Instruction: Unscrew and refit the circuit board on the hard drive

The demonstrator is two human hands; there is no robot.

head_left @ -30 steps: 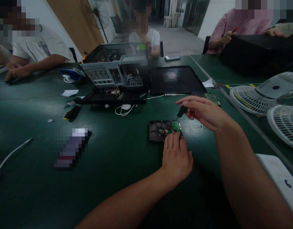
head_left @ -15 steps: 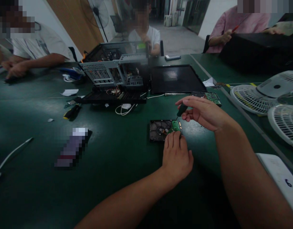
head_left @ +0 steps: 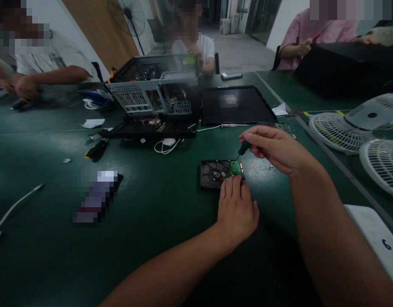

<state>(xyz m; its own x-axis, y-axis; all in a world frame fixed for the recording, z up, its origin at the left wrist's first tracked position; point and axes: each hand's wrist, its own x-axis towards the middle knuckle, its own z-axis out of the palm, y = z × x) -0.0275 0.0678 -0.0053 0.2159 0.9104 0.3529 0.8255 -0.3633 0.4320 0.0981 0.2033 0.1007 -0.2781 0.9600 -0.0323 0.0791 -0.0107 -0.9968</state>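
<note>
At the near side of the green bench [head_left: 151, 192], the person's left hand [head_left: 236, 209] reaches forward, palm down, its fingers laid side by side over the near edge of a hard drive [head_left: 211, 174], the thumb apart on the right; whether that grip closes on the drive I cannot tell. At the right edge lies a white slab [head_left: 374, 238] marked with a 6, and at the left a white cable [head_left: 19, 204] and a blurred-out dark oblong [head_left: 96, 197]. The drive lies flat on the bench, just beyond the left hand, with a green circuit board [head_left: 235, 167] at its right end. Above it the right hand [head_left: 268, 147] has a narrow grip, thumb and fingers around a dark-handled screwdriver [head_left: 244, 148], tilted with its tip down at the board's far edge; the exact contact is too small to tell. Small metal bits [head_left: 271, 167] lie just right of the drive. Farther off are a yellow-and-black-handled tool [head_left: 96, 150], two white fan heads [head_left: 380, 166], another circuit board [head_left: 284, 127], a black panel [head_left: 238, 104] and an opened computer case [head_left: 137, 98]. Three people sit behind, one in a pink top [head_left: 299, 32] holding a red-handled tool [head_left: 316, 37].
</note>
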